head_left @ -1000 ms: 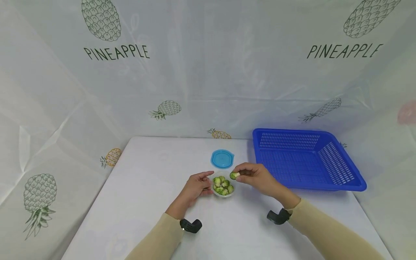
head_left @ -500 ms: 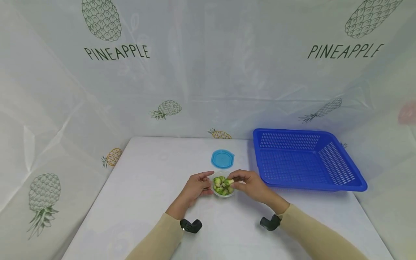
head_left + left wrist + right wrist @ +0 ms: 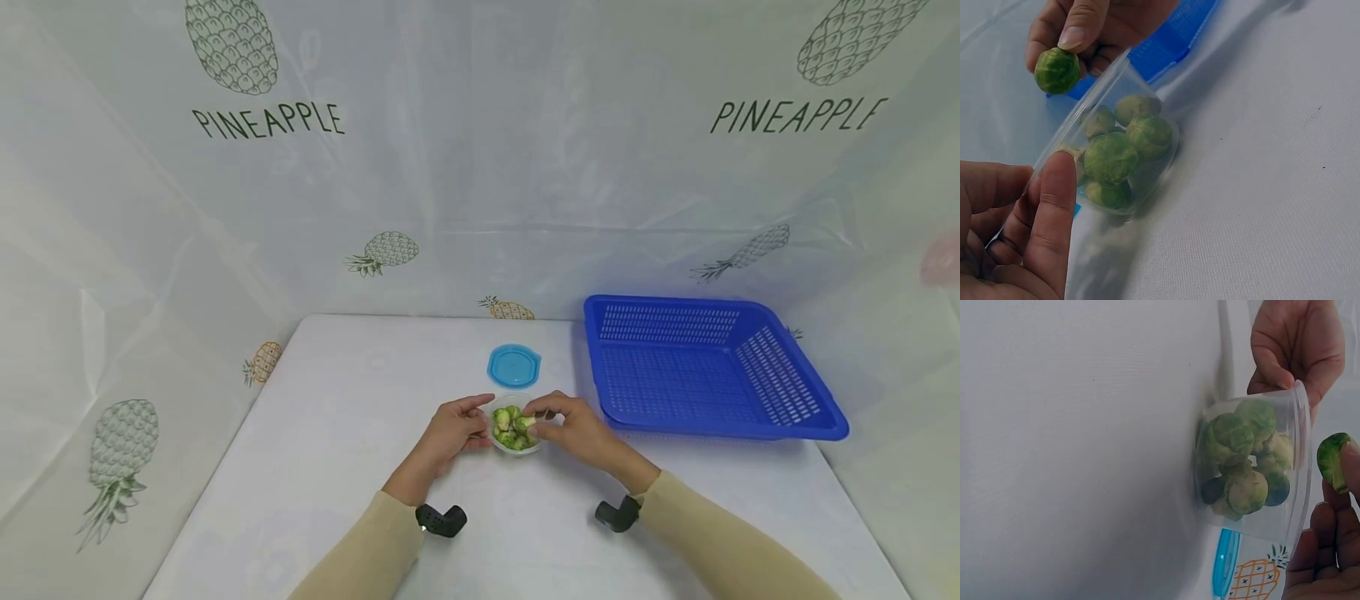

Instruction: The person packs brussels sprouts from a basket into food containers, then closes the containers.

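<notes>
A clear round plastic tub [image 3: 1304, 506] with several green Brussels sprouts [image 3: 1112, 157] inside stands on the white table. My left hand [image 3: 452, 433] holds the tub's left side, its fingers [image 3: 1054, 219] against the wall. Between the thumb and fingers of my right hand [image 3: 581, 429] is one Brussels sprout [image 3: 1057, 70]. Both wrist views show this sprout just above the tub's rim, apart from the others. Just behind the tub, a blue lid [image 3: 513, 367] lies flat on the table.
A large blue slotted basket [image 3: 675, 429] stands at the back right, just beyond my right hand. The white table [image 3: 330, 400] meets a pineapple-print sheet [image 3: 480, 167] at the back and sides.
My right hand has moved left and toward me, bringing the Brussels sprout from the tub's right rim to over its contents. The left hand and the tub have stayed in place.
</notes>
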`<state>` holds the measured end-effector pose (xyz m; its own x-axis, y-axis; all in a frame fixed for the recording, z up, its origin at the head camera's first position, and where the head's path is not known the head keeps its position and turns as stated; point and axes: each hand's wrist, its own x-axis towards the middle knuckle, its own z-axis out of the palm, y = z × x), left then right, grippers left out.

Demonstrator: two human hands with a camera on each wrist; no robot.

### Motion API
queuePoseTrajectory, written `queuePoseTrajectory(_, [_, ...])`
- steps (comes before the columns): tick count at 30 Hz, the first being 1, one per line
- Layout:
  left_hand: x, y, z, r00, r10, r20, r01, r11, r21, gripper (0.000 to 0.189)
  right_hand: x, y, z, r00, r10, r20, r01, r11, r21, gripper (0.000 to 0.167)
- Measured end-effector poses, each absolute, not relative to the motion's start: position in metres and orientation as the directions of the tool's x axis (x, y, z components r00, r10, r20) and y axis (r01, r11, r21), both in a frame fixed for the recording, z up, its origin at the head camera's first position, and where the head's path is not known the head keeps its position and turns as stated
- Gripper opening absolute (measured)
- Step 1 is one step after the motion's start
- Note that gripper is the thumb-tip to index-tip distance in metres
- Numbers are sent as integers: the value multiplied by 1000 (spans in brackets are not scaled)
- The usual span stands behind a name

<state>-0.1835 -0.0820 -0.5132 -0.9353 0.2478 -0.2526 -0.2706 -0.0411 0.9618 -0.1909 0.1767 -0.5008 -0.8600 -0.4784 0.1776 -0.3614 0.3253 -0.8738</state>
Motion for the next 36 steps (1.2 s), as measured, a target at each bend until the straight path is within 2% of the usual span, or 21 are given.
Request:
queuePoseTrajectory(24, [-187,-83,-513,-932,244,-269,-287,-38,957,51,-190,170,-504,-847,-478,232,-434,371,-821,24])
queuePoseTrajectory(32, [-188,-84,-516,-933,247,-260,-282,-57,958,51,-192,168,-507,-795,-521,312,-526,334,-782,14])
queuePoseTrajectory(36, [-187,-84,-517,-933,250,-258,-282,-65,957,51,-193,168,-508,-821,-500,277,-488,361,-795,15])
